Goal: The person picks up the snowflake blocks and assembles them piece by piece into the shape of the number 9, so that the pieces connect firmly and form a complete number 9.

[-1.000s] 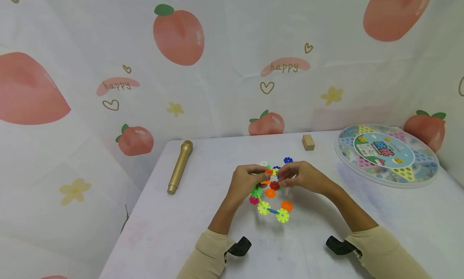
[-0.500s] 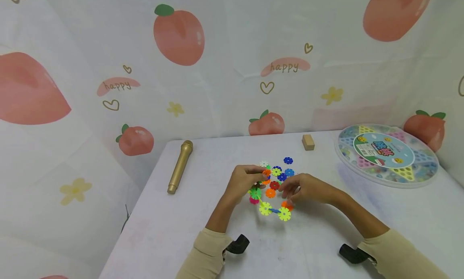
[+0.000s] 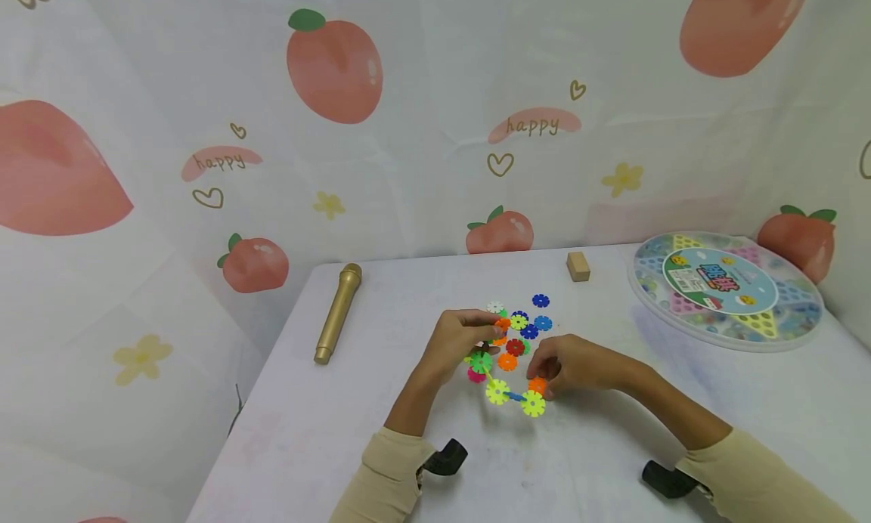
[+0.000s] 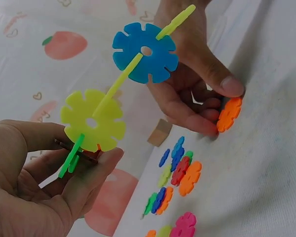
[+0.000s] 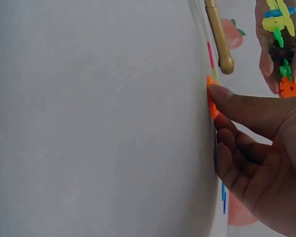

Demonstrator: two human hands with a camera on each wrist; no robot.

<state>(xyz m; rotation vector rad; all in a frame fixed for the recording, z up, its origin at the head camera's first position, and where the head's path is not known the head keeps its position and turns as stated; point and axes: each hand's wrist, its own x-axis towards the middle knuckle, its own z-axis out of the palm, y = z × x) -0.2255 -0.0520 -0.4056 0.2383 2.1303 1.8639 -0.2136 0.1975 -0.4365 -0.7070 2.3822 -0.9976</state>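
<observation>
My left hand (image 3: 445, 345) holds up a chain of interlocking plastic snowflake discs (image 4: 145, 61). Yellow, blue, green and orange discs slot into one another, and a black one (image 5: 282, 52) shows between the fingers in the right wrist view. Low over the table, my right hand (image 3: 585, 363) pinches a single orange snowflake disc (image 4: 230, 114) between thumb and fingers. The disc is close to the tabletop, and whether it still touches is unclear. Between the hands lie loose discs, among them a red disc (image 3: 515, 347) and another orange disc (image 3: 506, 362).
A gold microphone-shaped stick (image 3: 338, 314) lies at the table's left. Toward the back edge sits a small wooden block (image 3: 578, 267). A large round clear-lidded case (image 3: 728, 292) occupies the right back. Behind the white table (image 3: 381, 402) hangs a peach-print cloth (image 3: 422, 145).
The right hand has come away from the left hand, moving down and toward the front, and now grips the orange disc. The left hand with its chain has barely shifted.
</observation>
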